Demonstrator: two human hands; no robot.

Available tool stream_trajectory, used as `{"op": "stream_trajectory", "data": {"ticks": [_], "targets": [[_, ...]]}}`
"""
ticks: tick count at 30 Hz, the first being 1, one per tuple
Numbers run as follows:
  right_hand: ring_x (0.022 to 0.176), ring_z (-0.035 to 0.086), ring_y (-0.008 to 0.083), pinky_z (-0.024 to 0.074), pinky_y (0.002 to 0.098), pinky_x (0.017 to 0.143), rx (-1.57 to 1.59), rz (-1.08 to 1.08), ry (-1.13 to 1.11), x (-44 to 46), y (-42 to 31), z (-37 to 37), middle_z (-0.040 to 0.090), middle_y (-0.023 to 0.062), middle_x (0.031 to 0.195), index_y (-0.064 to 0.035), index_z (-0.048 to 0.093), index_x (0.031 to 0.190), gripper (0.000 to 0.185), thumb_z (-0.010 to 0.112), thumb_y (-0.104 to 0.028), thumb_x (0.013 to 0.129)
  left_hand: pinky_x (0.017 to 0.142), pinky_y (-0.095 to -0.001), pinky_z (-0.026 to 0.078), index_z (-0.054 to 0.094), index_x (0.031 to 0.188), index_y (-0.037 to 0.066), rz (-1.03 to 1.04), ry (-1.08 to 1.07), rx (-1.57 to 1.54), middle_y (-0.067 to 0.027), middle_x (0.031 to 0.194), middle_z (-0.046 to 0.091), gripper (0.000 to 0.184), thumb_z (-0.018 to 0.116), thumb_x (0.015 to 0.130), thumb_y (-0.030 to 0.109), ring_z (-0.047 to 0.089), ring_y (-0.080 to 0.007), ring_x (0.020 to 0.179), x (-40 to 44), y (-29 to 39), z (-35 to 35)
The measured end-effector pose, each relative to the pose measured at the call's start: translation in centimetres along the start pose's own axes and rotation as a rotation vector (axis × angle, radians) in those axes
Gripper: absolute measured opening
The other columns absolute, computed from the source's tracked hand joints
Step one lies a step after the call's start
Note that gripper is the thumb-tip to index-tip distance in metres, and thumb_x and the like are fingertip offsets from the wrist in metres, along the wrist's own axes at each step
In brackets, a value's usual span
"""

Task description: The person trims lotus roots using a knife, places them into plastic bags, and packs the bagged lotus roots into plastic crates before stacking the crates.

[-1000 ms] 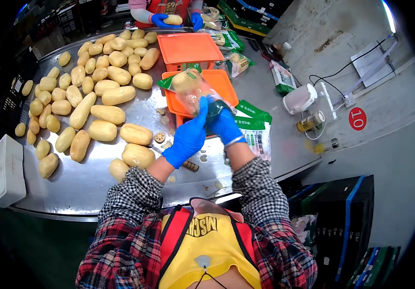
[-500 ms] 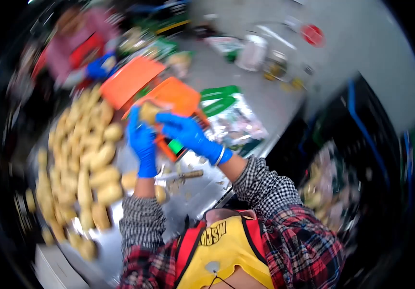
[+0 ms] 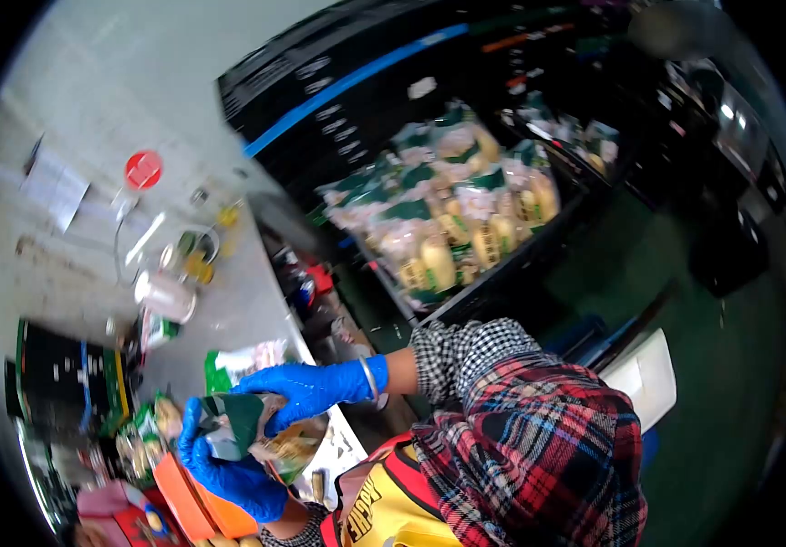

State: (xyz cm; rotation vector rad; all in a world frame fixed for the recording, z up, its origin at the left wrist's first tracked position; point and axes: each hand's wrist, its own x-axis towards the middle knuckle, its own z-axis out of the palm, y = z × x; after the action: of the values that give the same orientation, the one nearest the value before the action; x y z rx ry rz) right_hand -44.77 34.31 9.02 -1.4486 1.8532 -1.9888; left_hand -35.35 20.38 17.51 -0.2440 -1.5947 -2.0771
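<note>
Both of my blue-gloved hands are on a clear plastic bag (image 3: 238, 421) with a dark green printed band, with pale yellow pieces showing through its lower part. At the bag's left side, my left hand (image 3: 229, 469) has its fingers curled round the edge. My right hand (image 3: 306, 394), with a bangle at the wrist, grips the bag from the other side. Under the right hand, a green and clear bag (image 3: 238, 363) lies on the metal table (image 3: 233, 296). Orange trays (image 3: 188, 501) sit beyond my left hand.
A black crate (image 3: 502, 264) full of bagged pale yellow potatoes (image 3: 439, 260) stands ahead to the right. White containers (image 3: 167, 294) are against the wall. Another black crate (image 3: 60, 374) is at left. A co-worker in red and pink (image 3: 124, 520) appears at lower left.
My view has swung right, from the potato heap towards the crate of bags. Earlier my hands were together over the orange trays around a blurred brownish thing; now they hold the bag.
</note>
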Motion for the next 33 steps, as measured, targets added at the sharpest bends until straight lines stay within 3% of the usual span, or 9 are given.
{"op": "stream_trajectory", "data": {"ticks": [4,9,15,17,18,22,27,30,33], "targets": [[0.112,0.054,0.0241,0.0428,0.0343,0.097,-0.177,0.019,0.396,-7.2,-4.9,-11.9,0.057,0.0132,0.112,-0.0019,0.051,0.12,0.076,0.089,-0.021,0.057,0.1,-0.0416,0.043,0.054,0.113,-0.003,0.011,-0.308,0.02,-0.0184,0.119,0.057,0.034,0.047,0.09,0.022,0.055,-0.0281,0.112,0.1,-4.3,8.8],[0.096,0.063,0.0181,0.0486,0.0317,0.086,-0.247,0.126,0.406,-18.1,-11.7,-22.6,0.065,0.0101,0.106,-0.0035,0.058,0.119,0.064,0.086,-0.017,0.063,0.093,-0.0428,0.048,0.059,0.098,-0.006,-0.047,-0.592,-0.173,-0.0211,0.102,0.065,0.029,0.059,0.081,0.017,0.063,-0.029,0.096,0.3,-7.5,23.8],[0.084,0.064,0.0123,0.0515,0.0293,0.076,-0.415,0.323,1.27,-26.0,-19.0,-33.7,0.068,0.0076,0.094,0.0008,0.064,0.099,0.036,0.08,-0.016,0.072,0.077,-0.0262,0.049,0.031,0.143,0.001,-0.226,-1.03,0.023,-0.0095,0.097,0.063,0.061,0.055,0.088,0.009,0.06,-0.013,0.076,1.7,-15.2,34.4],[0.082,0.065,0.0134,0.0525,0.0286,0.076,-0.596,0.306,1.37,-29.3,-21.2,-39.1,0.069,0.0083,0.092,0.0019,0.066,0.098,0.034,0.078,-0.02,0.076,0.078,-0.0283,0.048,0.034,0.142,0.002,-0.297,-1.232,0.222,-0.007,0.1,0.062,0.057,0.055,0.089,0.01,0.06,-0.0141,0.079,1.1,-21.2,34.0],[0.066,0.059,0.009,0.0491,0.0267,0.06,-0.583,-0.016,1.417,-29.4,-22.1,-41.6,0.066,0.0048,0.076,0.0016,0.067,0.085,0.034,0.081,-0.026,0.072,0.077,-0.0297,0.049,0.036,0.141,0.001,-0.17,-1.316,0.366,-0.0087,0.1,0.063,0.056,0.057,0.09,0.012,0.06,-0.0161,0.082,-0.2,-25.1,32.9],[0.072,0.062,0.0125,0.0493,0.0291,0.066,-1.091,-0.058,1.491,-34.9,-22.4,-56.6,0.068,0.0065,0.082,0.0012,0.068,0.091,0.036,0.074,-0.033,0.08,0.07,-0.037,0.049,0.033,0.14,-0.002,0.121,-1.645,0.742,-0.0171,0.093,0.06,0.069,0.064,0.086,0.027,0.06,-0.0289,0.082,-5.5,-35.0,29.1],[0.081,0.064,0.0335,0.0481,0.0418,0.071,-1.451,0.719,1.579,-42.2,-16.3,-69.7,0.066,0.02,0.089,-0.0096,0.07,0.09,0.038,0.055,-0.044,0.087,0.056,-0.04,0.046,0.033,0.136,-0.01,0.551,-1.654,1.018,-0.0162,0.084,0.056,0.067,0.059,0.083,0.022,0.055,-0.0284,0.069,-8.8,-41.5,25.6],[0.098,0.059,0.0375,0.0479,0.0408,0.085,-1.853,0.564,1.564,-50.5,-5.0,-76.7,0.064,0.0195,0.108,-0.0129,0.071,0.096,0.033,0.052,-0.039,0.088,0.049,-0.0357,0.042,0.039,0.132,-0.01,0.744,-1.576,1.056,-0.01,0.074,0.052,0.058,0.055,0.081,0.011,0.052,-0.0214,0.063,-9.4,-42.5,25.4],[0.099,0.062,0.0326,0.0467,0.0376,0.088,-1.036,0.591,1.718,-51.9,0.5,-74.7,0.065,0.0179,0.11,-0.0039,0.066,0.111,0.039,0.059,-0.035,0.089,0.047,-0.0329,0.041,0.043,0.13,-0.009,0.637,-1.62,0.951,-0.0054,0.067,0.047,0.053,0.053,0.08,0.007,0.05,-0.0185,0.06,-9.5,-43.4,25.0]]}}
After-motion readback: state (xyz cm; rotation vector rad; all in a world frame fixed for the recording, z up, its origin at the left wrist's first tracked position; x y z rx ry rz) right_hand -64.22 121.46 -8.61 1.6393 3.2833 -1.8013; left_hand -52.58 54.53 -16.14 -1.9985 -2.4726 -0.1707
